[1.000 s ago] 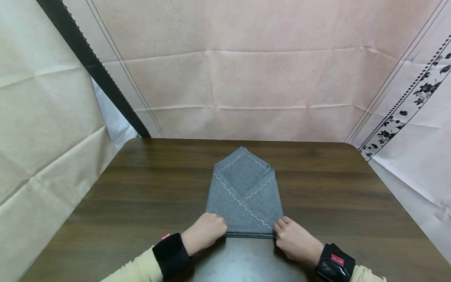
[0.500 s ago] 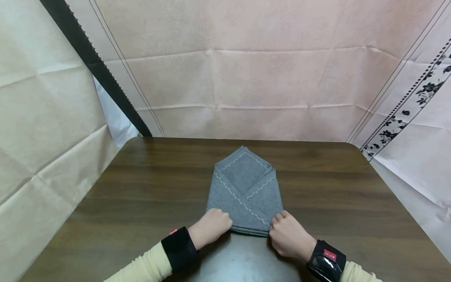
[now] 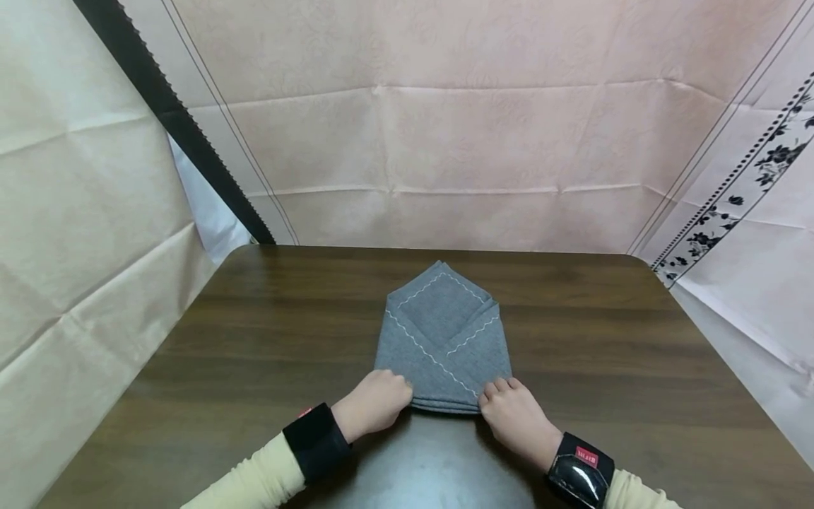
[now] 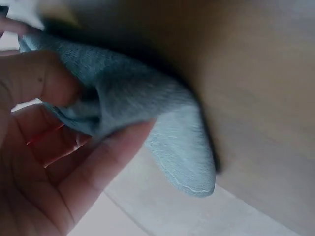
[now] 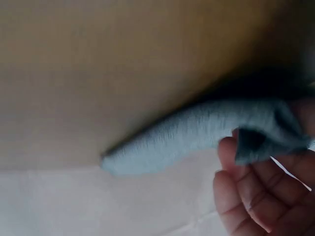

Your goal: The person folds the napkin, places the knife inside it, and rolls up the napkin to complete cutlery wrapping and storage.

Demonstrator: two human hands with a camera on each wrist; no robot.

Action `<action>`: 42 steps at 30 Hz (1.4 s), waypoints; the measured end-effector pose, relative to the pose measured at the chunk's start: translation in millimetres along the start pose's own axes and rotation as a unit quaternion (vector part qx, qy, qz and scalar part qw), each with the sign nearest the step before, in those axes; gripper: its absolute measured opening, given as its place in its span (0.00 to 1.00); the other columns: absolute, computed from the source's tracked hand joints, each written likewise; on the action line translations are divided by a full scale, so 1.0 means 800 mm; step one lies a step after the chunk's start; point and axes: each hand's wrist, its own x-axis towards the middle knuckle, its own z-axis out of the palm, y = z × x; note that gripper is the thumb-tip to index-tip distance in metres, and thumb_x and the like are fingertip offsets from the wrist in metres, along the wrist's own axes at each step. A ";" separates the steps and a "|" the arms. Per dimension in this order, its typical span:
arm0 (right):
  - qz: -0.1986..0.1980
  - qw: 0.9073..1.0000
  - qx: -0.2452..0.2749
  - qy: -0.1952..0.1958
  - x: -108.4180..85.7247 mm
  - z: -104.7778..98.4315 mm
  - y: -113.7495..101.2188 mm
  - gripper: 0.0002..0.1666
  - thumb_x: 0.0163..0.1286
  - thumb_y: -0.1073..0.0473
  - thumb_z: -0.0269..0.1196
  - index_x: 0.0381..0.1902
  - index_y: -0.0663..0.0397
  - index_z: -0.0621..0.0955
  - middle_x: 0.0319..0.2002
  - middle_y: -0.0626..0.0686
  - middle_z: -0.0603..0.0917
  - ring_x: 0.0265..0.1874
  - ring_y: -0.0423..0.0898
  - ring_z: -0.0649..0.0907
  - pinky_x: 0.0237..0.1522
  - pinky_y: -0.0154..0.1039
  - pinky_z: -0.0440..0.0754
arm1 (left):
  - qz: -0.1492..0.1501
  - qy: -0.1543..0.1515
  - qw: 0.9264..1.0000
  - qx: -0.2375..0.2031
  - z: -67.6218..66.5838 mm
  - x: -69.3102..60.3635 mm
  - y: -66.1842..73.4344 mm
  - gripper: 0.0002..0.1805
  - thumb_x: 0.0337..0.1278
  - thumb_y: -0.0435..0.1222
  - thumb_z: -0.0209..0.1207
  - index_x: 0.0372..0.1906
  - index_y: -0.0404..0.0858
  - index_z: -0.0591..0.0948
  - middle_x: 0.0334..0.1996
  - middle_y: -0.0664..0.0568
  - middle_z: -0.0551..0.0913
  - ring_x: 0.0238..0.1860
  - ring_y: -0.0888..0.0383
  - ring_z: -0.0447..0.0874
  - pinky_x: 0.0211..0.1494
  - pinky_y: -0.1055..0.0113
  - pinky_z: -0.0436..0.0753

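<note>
A folded grey-blue cloth item (image 3: 445, 332) with white wavy stitching lies on the table, pointed at its far end. My left hand (image 3: 376, 401) pinches its near left corner, and my right hand (image 3: 516, 416) grips the near right corner. Between the hands the near edge is raised and slightly bowed, with stacked layers showing. The left wrist view has the thumb and fingers pinching bunched cloth (image 4: 142, 93). In the right wrist view, slightly blurred fingers (image 5: 266, 191) hold a turned corner of the cloth (image 5: 197, 132). The exact kind of item cannot be told.
The brown wooden table (image 3: 267, 332) has rounded far corners. Pale creased sheeting (image 3: 483, 155) hangs behind it and at both sides, with a black strip (image 3: 184, 127) at left and a floral band (image 3: 731, 205) at right. Black bands (image 3: 318, 440) circle both wrists.
Both hands have moved away from the body, and the right hand has also moved leftward. The cloth's near edge has come up with them and now bows; its far end stays in place.
</note>
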 end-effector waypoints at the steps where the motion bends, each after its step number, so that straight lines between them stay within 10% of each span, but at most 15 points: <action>1: -0.001 1.000 0.008 -0.003 0.000 0.000 0.000 0.03 0.42 0.69 0.59 0.16 0.58 0.78 0.19 0.51 0.74 0.19 0.46 0.73 0.21 0.36 0.68 | 0.001 0.003 1.000 0.006 0.001 -0.003 0.001 0.07 0.46 0.31 0.60 0.20 0.42 0.77 0.16 0.54 0.71 0.16 0.60 0.69 0.18 0.71 0.68; 10: 0.037 0.994 0.099 -0.003 -0.006 -0.004 0.002 0.08 0.42 0.74 0.61 0.17 0.57 0.76 0.19 0.49 0.71 0.20 0.45 0.73 0.20 0.35 0.72 | 0.014 0.105 0.983 0.148 0.018 -0.018 0.010 0.07 0.42 0.28 0.60 0.18 0.41 0.76 0.15 0.56 0.72 0.17 0.63 0.70 0.14 0.73 0.70; 15: 0.083 0.973 0.212 -0.035 -0.006 -0.009 0.010 0.11 0.49 0.74 0.62 0.20 0.54 0.75 0.20 0.44 0.71 0.22 0.41 0.75 0.21 0.33 0.74 | -0.044 0.017 0.998 -0.034 0.009 -0.022 -0.003 0.08 0.41 0.23 0.61 0.24 0.39 0.78 0.20 0.52 0.75 0.22 0.57 0.75 0.20 0.70 0.73; 23: 0.122 0.921 0.353 -0.105 0.001 -0.009 0.041 0.07 0.58 0.73 0.58 0.32 0.59 0.79 0.29 0.50 0.82 0.29 0.42 0.80 0.31 0.38 0.77 | -0.102 -0.035 0.959 -0.263 0.008 -0.012 -0.032 0.17 0.41 0.15 0.51 0.39 0.31 0.74 0.24 0.48 0.74 0.24 0.58 0.72 0.24 0.69 0.69; 34: 0.175 0.885 0.413 -0.123 0.010 0.004 0.060 0.10 0.61 0.67 0.59 0.42 0.63 0.77 0.36 0.54 0.82 0.27 0.38 0.76 0.32 0.37 0.75 | -0.155 0.003 0.945 -0.288 0.011 -0.007 -0.047 0.08 0.49 0.21 0.56 0.36 0.31 0.80 0.32 0.43 0.80 0.32 0.50 0.80 0.32 0.63 0.77; 42: 0.235 0.899 0.354 -0.109 0.015 0.014 0.056 0.04 0.55 0.68 0.64 0.30 0.60 0.80 0.25 0.48 0.80 0.24 0.40 0.77 0.26 0.38 0.74 | -0.195 -0.020 0.948 -0.249 0.015 0.001 -0.051 0.03 0.50 0.26 0.60 0.30 0.34 0.82 0.27 0.46 0.81 0.25 0.54 0.80 0.25 0.68 0.75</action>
